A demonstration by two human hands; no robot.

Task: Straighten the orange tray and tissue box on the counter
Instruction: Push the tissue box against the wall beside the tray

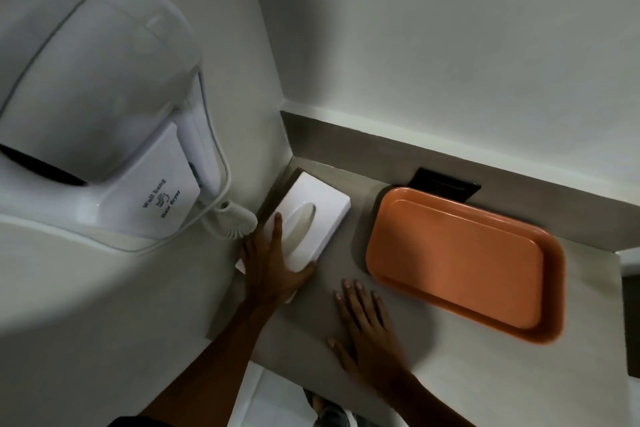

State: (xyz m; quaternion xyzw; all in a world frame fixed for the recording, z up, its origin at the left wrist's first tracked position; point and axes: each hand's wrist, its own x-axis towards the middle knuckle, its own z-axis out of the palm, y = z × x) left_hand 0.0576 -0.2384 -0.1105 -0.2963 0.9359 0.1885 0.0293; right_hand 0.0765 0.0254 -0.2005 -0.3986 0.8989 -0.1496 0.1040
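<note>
A white tissue box (317, 199) with an oval slot lies in the left corner of the grey counter (346, 270), its long side along the left wall. My left hand (272, 265) grips its near end, fingers on top and thumb at the right side. An empty orange tray (464, 262) lies to the right, slanted, its far corner near the back wall. My right hand (367, 329) rests flat on the counter between box and tray, fingers spread, holding nothing and apart from the tray.
A white wall-hung hair dryer (104, 121) with its cord (221, 204) hangs on the left wall, right above the tissue box. A black socket plate (445, 184) sits on the back upstand behind the tray. The counter's near edge runs below my hands.
</note>
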